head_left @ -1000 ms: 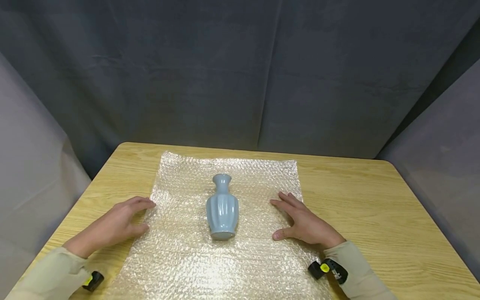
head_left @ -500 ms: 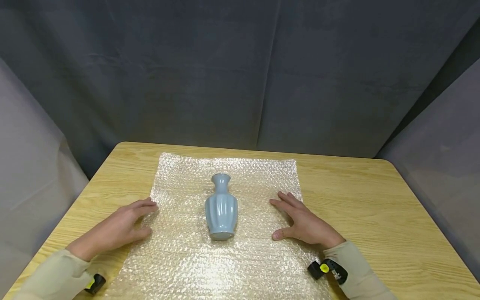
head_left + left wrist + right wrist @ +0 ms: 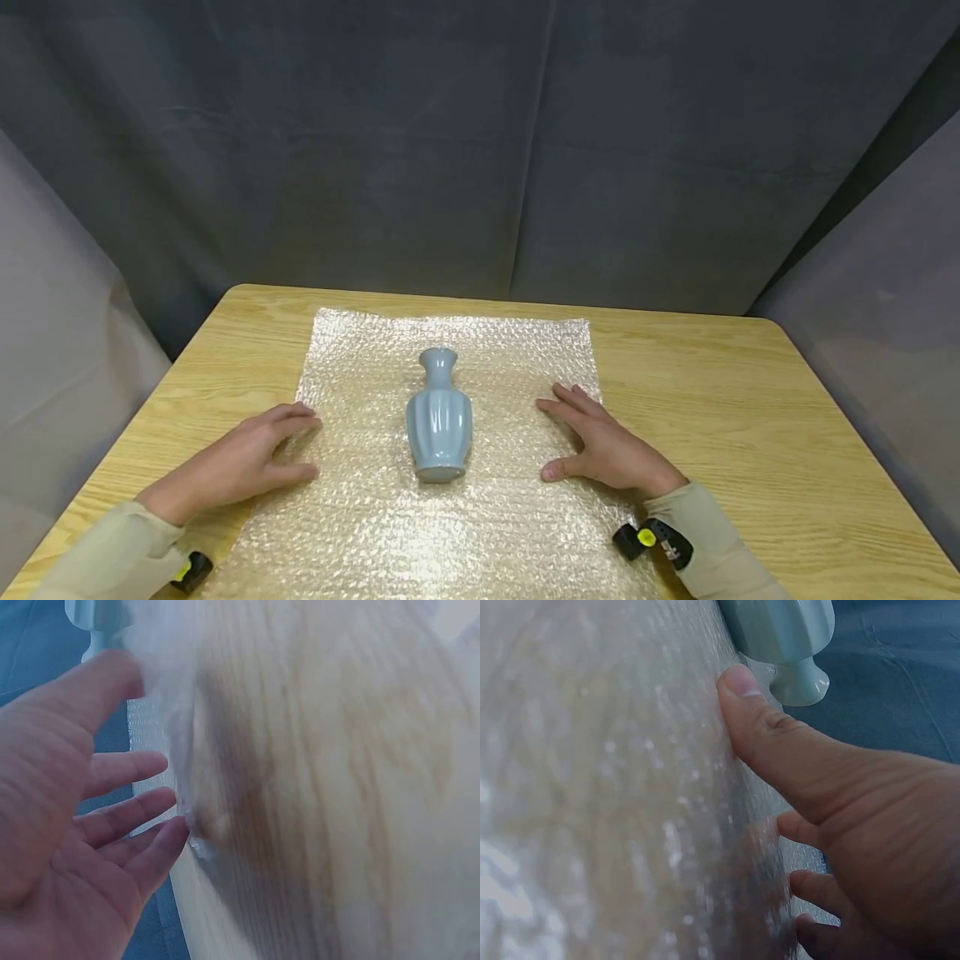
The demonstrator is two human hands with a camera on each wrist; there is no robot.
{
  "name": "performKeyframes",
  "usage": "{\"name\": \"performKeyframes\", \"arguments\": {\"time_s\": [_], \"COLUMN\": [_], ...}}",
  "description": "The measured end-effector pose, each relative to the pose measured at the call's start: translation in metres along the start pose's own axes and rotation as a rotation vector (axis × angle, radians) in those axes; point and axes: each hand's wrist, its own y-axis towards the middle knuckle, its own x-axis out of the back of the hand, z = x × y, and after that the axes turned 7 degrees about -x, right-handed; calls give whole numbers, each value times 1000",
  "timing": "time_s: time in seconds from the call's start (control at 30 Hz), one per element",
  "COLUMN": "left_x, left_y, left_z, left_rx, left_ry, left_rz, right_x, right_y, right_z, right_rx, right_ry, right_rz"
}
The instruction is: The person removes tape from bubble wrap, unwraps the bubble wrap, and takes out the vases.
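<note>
A glossy pale blue vase (image 3: 439, 425) lies on its side on a sheet of clear bubble wrap (image 3: 375, 533), its neck toward the far edge. At the sheet's left edge is my left hand (image 3: 232, 462), fingers spread and holding nothing; in the left wrist view its fingertips (image 3: 177, 829) meet the wrap's edge. My right hand (image 3: 611, 446) rests on the right side of the wrap with thumb and fingers apart. Seen from the right wrist, its thumb (image 3: 761, 724) touches the wrap, and the vase (image 3: 784, 630) lies beyond. Neither hand touches the vase.
The sheet lies on a light wooden table (image 3: 750, 433) and reaches toward the near side. A dark grey curtain (image 3: 375, 150) hangs behind the table. Pale cloth panels stand at the left (image 3: 60, 350) and right (image 3: 900, 275).
My left hand has shifted slightly right, its fingers now further over the wrap's left edge. The right hand and the vase stay nearly in place, with a small shift of the whole view.
</note>
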Motion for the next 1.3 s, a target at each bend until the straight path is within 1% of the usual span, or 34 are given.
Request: {"name": "performKeyframes", "arguments": {"time_s": [0.13,0.23,0.53,0.73,0.83,1.0,1.07,1.3], "left_x": [-1,-2,2,9,16,28,29,33], "left_y": [-1,-1,-1,2,5,15,21,42], "left_z": [-1,-1,-3,-7,-12,-23,-26,-41], "left_rx": [18,19,-13,-31,-55,-45,-53,-115], "left_ry": [5,16,60,84,100,101,107,138], "left_rz": [7,7,4,7,15,36,39,47], "right_x": [0,0,2,4,5,7,8,7], "right_y": [0,0,-2,-2,-2,-4,-4,-4], "right_z": [1,1,2,4,5,6,6,6], "right_rx": [-3,-2,-4,-11,-17,0,-1,-5], "right_ry": [1,-1,5,1,-3,-17,-20,-23], "right_rz": [0,-3,-4,3,8,10,9,7]}}
